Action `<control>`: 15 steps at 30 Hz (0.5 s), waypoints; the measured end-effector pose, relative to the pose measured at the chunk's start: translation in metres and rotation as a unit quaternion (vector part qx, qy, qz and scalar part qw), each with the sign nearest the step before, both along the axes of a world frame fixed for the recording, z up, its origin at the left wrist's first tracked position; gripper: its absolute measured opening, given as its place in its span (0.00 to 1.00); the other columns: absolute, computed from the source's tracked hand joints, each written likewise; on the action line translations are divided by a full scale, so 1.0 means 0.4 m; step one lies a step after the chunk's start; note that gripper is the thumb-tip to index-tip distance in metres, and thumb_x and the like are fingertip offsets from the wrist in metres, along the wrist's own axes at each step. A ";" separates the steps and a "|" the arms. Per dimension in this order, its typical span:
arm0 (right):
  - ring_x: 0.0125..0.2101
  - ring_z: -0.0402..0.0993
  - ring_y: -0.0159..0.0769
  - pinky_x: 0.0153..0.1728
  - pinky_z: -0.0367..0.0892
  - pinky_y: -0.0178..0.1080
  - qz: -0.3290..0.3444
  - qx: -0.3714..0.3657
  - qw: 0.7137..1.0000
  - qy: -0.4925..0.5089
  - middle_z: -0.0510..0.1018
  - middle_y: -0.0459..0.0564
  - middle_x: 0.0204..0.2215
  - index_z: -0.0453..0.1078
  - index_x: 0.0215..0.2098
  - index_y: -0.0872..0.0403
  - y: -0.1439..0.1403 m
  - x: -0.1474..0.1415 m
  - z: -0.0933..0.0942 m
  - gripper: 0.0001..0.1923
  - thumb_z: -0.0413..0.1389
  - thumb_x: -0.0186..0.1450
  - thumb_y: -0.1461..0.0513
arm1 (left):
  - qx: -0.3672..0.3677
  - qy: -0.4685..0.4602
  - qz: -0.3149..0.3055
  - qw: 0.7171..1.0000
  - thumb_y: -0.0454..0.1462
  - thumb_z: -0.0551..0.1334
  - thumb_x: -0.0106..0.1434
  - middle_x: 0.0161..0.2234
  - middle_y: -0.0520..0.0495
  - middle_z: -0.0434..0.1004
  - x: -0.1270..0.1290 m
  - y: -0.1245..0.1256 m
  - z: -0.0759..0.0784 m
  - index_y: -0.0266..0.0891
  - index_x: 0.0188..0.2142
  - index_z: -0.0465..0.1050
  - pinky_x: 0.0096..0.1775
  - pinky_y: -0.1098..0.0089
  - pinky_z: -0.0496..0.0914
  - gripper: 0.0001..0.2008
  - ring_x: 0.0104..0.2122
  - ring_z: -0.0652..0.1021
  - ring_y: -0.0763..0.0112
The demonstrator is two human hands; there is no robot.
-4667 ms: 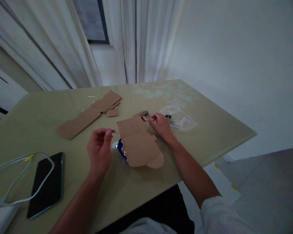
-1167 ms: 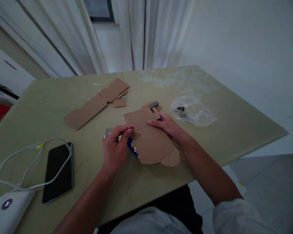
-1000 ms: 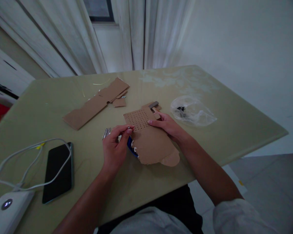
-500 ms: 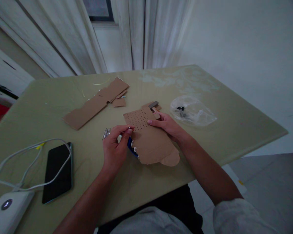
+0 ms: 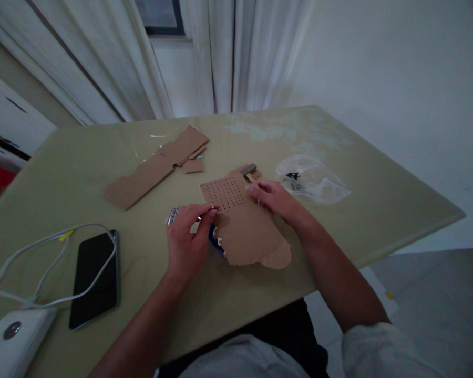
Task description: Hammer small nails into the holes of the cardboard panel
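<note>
My left hand [image 5: 189, 228] is closed in a pinch at the left edge of a torn brown cardboard piece [image 5: 252, 236]. A small, thin metal piece [image 5: 213, 207] shows pale at its fingertips, too small to name. Rows of small holes dot the far part of the cardboard. Beside my left knuckles are several thin silver rods [image 5: 172, 216]. My right hand [image 5: 274, 199] has its fingers curled around the handle of a hammer [image 5: 248, 169], whose grey head lies beyond the cardboard. Under the cardboard's left edge, part of a blue object [image 5: 216, 244] peeks out.
Cardboard strips [image 5: 153, 170] lie at the back left. A clear plastic bag [image 5: 315, 181] with something black inside is at the right. A phone [image 5: 94, 281], white cable [image 5: 43, 239] and white power bank [image 5: 19, 336] occupy the left side of the table [image 5: 378, 199].
My right hand has lifted its thumb off the cardboard and curled its fingers around the hammer handle. My left hand keeps its pinch at the cardboard's edge.
</note>
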State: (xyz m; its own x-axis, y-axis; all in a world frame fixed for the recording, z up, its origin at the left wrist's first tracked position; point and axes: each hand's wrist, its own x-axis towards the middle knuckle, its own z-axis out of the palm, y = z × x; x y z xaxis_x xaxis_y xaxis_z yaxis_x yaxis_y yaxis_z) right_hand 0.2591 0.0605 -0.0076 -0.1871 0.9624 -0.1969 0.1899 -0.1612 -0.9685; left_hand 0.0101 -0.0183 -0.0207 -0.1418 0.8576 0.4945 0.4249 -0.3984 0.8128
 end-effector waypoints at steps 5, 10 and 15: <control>0.33 0.75 0.42 0.37 0.66 0.43 -0.142 0.196 0.941 -0.235 0.81 0.51 0.32 0.76 0.37 0.49 0.032 0.047 -0.019 0.19 0.63 0.72 0.43 | 0.003 0.012 0.002 1.000 0.39 0.70 0.74 0.40 0.50 0.90 0.004 -0.001 0.004 0.48 0.44 0.89 0.45 0.62 0.76 0.05 0.39 0.85 0.63; 0.42 0.77 0.47 0.44 0.66 0.44 -0.091 0.210 0.867 -0.443 0.84 0.57 0.43 0.78 0.47 0.53 0.048 0.043 -0.069 0.10 0.62 0.72 0.56 | 0.013 0.037 0.004 0.999 0.37 0.69 0.75 0.40 0.50 0.90 0.005 -0.006 0.005 0.47 0.44 0.88 0.43 0.64 0.75 0.06 0.38 0.84 0.64; 0.49 0.80 0.52 0.46 0.66 0.45 -0.044 0.164 0.831 -0.529 0.85 0.63 0.52 0.78 0.53 0.56 0.053 0.034 -0.081 0.13 0.58 0.76 0.59 | 0.031 0.051 0.001 0.998 0.36 0.67 0.76 0.39 0.50 0.90 0.005 -0.001 -0.003 0.46 0.44 0.87 0.43 0.64 0.75 0.07 0.39 0.83 0.65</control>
